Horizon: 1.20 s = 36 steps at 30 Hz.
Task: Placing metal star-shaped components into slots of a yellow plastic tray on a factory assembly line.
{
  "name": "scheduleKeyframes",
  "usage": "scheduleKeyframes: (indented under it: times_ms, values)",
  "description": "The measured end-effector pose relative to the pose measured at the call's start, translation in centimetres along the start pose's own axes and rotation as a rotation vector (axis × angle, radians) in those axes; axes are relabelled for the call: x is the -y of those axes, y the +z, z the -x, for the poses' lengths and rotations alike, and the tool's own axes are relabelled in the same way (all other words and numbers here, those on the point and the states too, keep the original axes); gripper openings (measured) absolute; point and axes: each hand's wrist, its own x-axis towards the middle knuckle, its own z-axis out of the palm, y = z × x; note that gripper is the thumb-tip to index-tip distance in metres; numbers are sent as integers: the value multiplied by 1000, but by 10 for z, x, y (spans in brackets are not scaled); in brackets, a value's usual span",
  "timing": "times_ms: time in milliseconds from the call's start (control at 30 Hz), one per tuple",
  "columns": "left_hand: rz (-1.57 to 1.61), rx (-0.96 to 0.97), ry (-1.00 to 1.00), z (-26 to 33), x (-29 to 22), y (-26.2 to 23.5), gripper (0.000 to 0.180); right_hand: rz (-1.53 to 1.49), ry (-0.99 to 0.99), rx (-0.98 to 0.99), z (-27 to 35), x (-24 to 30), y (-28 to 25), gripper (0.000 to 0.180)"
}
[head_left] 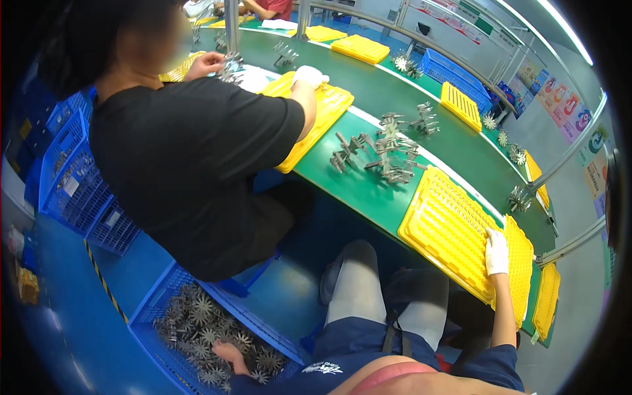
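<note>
My left hand (228, 351) is bare and reaches down into a blue crate (150, 301) on the floor to my left. It is among a heap of grey metal star-shaped parts (201, 307); its fingers are too small and partly hidden to show whether they grip one. My right hand (497, 253), in a white glove, lies along the right edge of a yellow tray (451, 227) covered in rows of small raised bumps. The fingers there are stretched out on the tray. A second yellow tray (519, 263) sits just right of that hand.
Clusters of stacked metal star parts (392, 148) stand on the green bench (355, 197) ahead. A co-worker in a black shirt (191, 151) sits close on my left, hands at another yellow tray (332, 108). A green conveyor belt (368, 89) runs behind; blue crates (72, 184) stand far left.
</note>
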Motion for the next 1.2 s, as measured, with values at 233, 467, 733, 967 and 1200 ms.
scheduleKeyframes:
  times_ms: [233,467,733,967,1200]
  values:
    - [834,54,-290,75,-126,-81,20,-60,16,23,8,-1,-21,32]
    - [1369,608,-48,163,-341,-229,21,-1015,73,-38,67,169,-73,31]
    - [1551,1391,196,264,-456,-238,24,-1931,239,788,61,243,-90,87]
    - [966,773,1537,278,-503,-259,57,-1970,322,794,45,200,-95,60]
    - [990,940,1568,301,-510,-265,47,-1963,328,673,57,177,-101,47]
